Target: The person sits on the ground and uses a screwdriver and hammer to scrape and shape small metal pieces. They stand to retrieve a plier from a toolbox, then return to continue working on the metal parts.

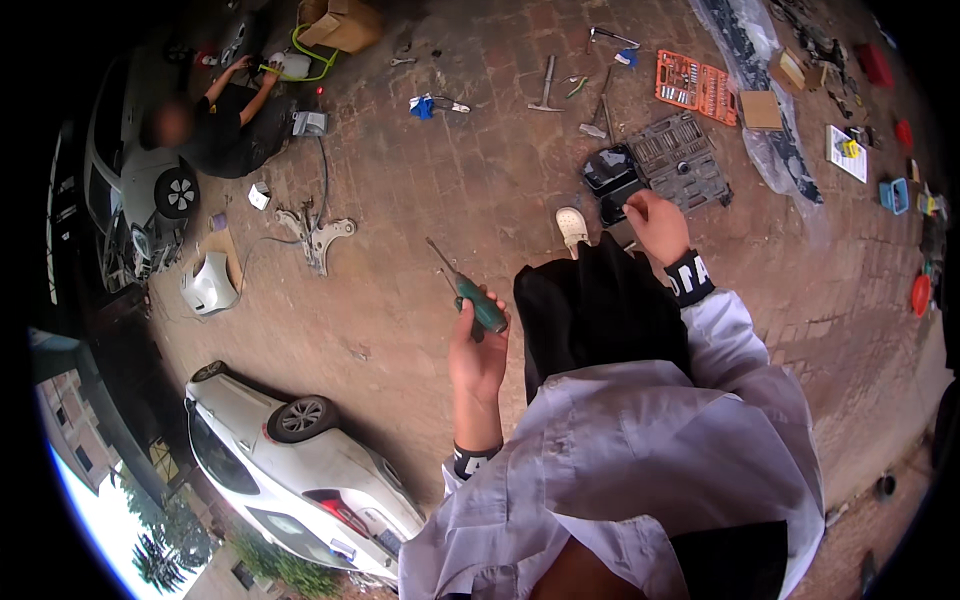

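Clearly, we have a screwdriver [467, 288] in our left hand [480, 352], the fingers curled round its green handle and the bare shaft pointing ahead and to our left. Much of the handle sticks out past the fingers, so a knock or a quick turn of the wrist could let it slip to the brick floor [450, 170]. Our right hand [660, 228] is half closed by the near end of the black toolbox [606, 168]; from this height we can't tell whether it holds or touches anything. A grey tool case [682, 150] lies open right beside that box, and a cuff [690, 277] catching an edge could jog pieces loose. A pale shoe [572, 226] shows near the toolbox, where a dropped tool could land on it. Farther off lies a hammer [548, 84], which could trip us if we stepped forward without looking.
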Motion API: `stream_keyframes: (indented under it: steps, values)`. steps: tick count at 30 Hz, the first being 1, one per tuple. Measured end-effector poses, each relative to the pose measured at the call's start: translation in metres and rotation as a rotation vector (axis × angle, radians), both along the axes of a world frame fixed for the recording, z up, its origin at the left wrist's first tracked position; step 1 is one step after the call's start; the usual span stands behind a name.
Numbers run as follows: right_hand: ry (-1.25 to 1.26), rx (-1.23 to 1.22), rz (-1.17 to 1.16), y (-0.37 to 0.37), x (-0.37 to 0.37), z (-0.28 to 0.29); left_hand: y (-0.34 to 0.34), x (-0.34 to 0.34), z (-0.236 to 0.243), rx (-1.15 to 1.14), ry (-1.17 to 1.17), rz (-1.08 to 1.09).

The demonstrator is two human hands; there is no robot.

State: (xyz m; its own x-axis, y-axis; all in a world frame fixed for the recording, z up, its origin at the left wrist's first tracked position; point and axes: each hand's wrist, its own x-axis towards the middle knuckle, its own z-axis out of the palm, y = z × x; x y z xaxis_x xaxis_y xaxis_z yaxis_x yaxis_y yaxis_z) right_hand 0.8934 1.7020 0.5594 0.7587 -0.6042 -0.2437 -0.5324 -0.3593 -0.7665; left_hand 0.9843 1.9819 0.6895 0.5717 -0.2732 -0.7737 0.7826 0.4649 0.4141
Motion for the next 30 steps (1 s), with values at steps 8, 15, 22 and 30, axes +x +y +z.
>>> stream_keyframes:
  steps: [8, 15, 22, 30]
  values:
    - [0.169, 0.012, -0.151, -0.02, 0.103, -0.103, 0.013, 0.151, -0.035, 0.147, 0.11, -0.058]
    - [0.182, 0.182, -0.499, -0.044, 0.131, -0.239, -0.034, 0.283, -0.118, 0.137, 0.198, -0.448]
    - [0.273, 0.633, -0.854, -0.054, 0.171, -0.426, -0.071, 0.342, -0.228, 0.42, 0.132, -0.561]
    - [-0.156, 0.9, -1.4, -0.144, 0.259, -0.6, -0.099, 0.337, -0.334, 0.584, 0.357, -0.646]
